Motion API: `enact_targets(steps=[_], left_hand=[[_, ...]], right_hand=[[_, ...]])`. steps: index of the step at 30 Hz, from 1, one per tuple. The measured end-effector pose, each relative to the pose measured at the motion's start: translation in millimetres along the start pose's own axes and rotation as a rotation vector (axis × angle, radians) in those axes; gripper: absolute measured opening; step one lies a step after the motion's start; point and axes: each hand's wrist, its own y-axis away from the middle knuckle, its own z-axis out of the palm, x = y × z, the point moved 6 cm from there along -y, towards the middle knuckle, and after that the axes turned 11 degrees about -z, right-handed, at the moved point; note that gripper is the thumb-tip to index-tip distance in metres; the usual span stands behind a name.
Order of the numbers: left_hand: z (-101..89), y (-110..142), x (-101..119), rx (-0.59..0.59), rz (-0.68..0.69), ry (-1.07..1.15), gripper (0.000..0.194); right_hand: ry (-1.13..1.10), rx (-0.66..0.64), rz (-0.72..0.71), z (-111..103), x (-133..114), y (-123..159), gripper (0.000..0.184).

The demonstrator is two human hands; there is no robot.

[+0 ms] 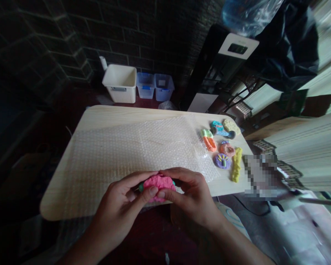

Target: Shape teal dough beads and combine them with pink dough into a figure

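Observation:
Between both hands, above the near edge of the table, is a lump of pink modelling clay [158, 183] with bits of green showing at its left and right sides. My left hand [127, 195] grips its left side, thumb across the front. Around the right side closes my right hand [191, 191], its thumb pressed on the front near the other thumb. The fingertips behind the lump are partly hidden. Beneath and beyond the hands, a sheet of bubble wrap [138, 147] is spread over the pale wooden table [99, 115].
Several coloured clay pieces lie at the table's right end, including an orange and green one [209, 140], a purple disc [222, 161] and a yellow strip [236, 165]. On the floor behind stand a white bin [123, 84], two clear boxes [155, 87] and a water dispenser [223, 66].

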Motion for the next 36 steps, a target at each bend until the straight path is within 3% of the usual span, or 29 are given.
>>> enact_targets(steps=[13, 19, 26, 32, 36], left_hand=[[2.0, 2.0, 2.6, 0.067, -0.025, 0.048, 0.041], [2.7, 2.3, 2.3, 0.088, -0.05, 0.08, 0.046], [4.4, 3.3, 4.3, 0.113, -0.045, 0.107, 0.043], [8.5, 2.0, 2.5, 0.089, -0.006, 0.178, 0.043], [9.2, 3.4, 5.1, 0.092, 0.03, 0.212, 0.039]], right_hand=[[-0.028, -0.033, 0.093, 2.0, 1.7, 0.9, 0.046], [-0.048, 0.056, 0.11, -1.7, 5.1, 0.6, 0.056], [-0.075, -0.006, 0.117, 1.3, -1.0, -2.4, 0.044], [0.037, 0.065, 0.086, -4.3, -1.0, -0.9, 0.048], [0.055, 0.074, -0.009, -4.5, -7.3, -1.3, 0.044]])
